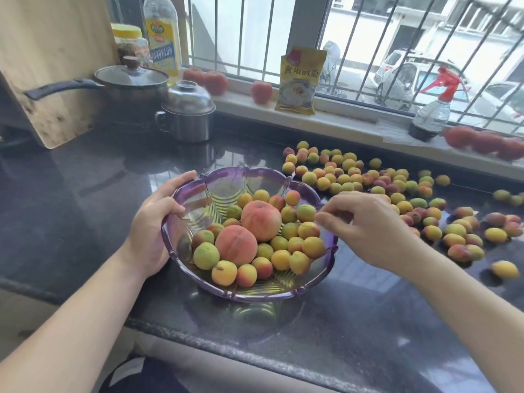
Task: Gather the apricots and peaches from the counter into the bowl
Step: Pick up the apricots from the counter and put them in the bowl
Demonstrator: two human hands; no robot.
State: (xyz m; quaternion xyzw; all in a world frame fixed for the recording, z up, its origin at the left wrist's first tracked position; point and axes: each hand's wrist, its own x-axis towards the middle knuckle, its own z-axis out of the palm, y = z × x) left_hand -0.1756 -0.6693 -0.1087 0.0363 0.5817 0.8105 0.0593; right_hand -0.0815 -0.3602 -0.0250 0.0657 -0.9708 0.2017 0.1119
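- A dark, glossy speckled stone bench (85, 194) carries everything.
- A purple scalloped plastic bowl (309, 290) stands on it between the left hand (157, 222) and the right hand (365, 222).
- Loose apricots (354, 177) lie scattered on it beyond and to the right of the right hand.
- A lidded steel mug (188, 114) stands well beyond the left hand.
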